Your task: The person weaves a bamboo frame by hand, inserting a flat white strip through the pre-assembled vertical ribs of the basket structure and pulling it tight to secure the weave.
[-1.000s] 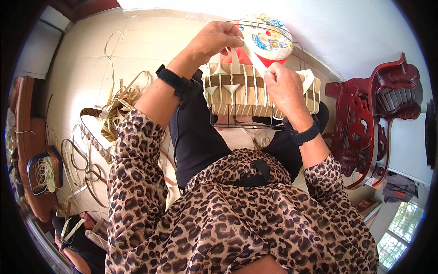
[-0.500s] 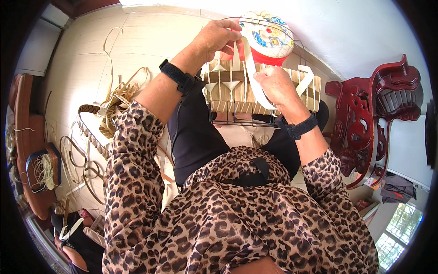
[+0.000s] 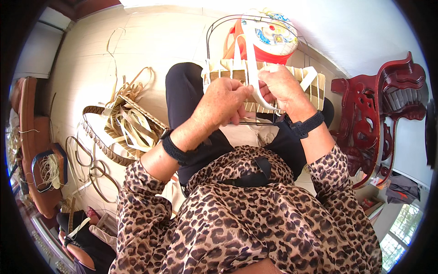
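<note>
A wire-framed woven piece (image 3: 236, 74), wrapped in rows of pale straw-coloured strips with a brown band, rests across my lap between my knees. One long cream strip (image 3: 252, 55) loops up from its far side and comes down between my hands. My left hand (image 3: 223, 101) is over the near left part of the weave, thumb and fingers pinched together beside that strip; what they hold is hidden. At the strip's right side, my right hand (image 3: 282, 89) has its fingers curled closed on it. Another folded cream strip end (image 3: 309, 77) sticks up right of my right hand.
A red stool (image 3: 269, 55) with a patterned round top stands beyond the weave. Loose strips (image 3: 130, 125) and a braided band (image 3: 102, 148) lie on the floor at left. Carved dark-red furniture (image 3: 365, 123) stands at right. Another person (image 3: 80, 237) sits at lower left.
My left hand has come down from the raised strip loop to the near side of the weave, close to my right hand. The right hand has barely shifted.
</note>
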Available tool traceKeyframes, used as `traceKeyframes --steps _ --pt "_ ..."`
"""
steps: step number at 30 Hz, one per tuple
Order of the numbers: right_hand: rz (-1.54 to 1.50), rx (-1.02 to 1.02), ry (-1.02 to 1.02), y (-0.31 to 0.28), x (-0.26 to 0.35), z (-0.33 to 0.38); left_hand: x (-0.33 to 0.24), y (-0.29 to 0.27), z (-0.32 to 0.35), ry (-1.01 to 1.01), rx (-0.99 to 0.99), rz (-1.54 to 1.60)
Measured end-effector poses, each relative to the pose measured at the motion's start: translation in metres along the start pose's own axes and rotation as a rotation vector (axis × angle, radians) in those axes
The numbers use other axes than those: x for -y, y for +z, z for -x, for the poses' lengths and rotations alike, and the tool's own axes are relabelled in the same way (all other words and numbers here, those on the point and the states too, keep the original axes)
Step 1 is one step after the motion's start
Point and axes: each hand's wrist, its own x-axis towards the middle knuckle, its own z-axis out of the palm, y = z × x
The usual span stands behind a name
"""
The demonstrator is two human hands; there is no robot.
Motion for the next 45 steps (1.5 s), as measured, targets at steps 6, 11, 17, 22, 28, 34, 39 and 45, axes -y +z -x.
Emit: traceKeyframes --steps 6,11,17,22,28,34,39,45 --pt "0.004 0.028 0.01 0.002 0.001 0.0 0.02 0.008 -0.008 -0.017 0.087 0.454" --pt "0.044 0.072 -0.01 -0.001 0.008 0.008 0.024 0.009 -0.011 0.037 0.051 0.52" --pt "0.467 0.014 -0.312 -0.009 0.009 0.019 0.016 0.0 -0.009 0.048 0.054 0.431" --pt "0.649 0.146 -0.79 -0.016 -0.001 0.038 0.014 -0.012 -0.011 -0.065 0.171 0.581" --pt "0.713 0.039 -1.158 -0.02 -0.013 0.034 0.004 -0.016 -0.013 -0.105 0.248 0.617" --pt "0.666 0.086 -1.245 -0.021 0.0 0.016 0.001 -0.019 -0.009 -0.108 0.34 0.595" --pt "0.778 0.258 -1.296 -0.023 0.007 -0.005 -0.003 -0.016 -0.003 -0.091 0.257 0.467" --pt "1.132 0.223 -1.52 -0.026 0.015 -0.018 0.007 -0.01 -0.003 -0.05 0.1 0.623"
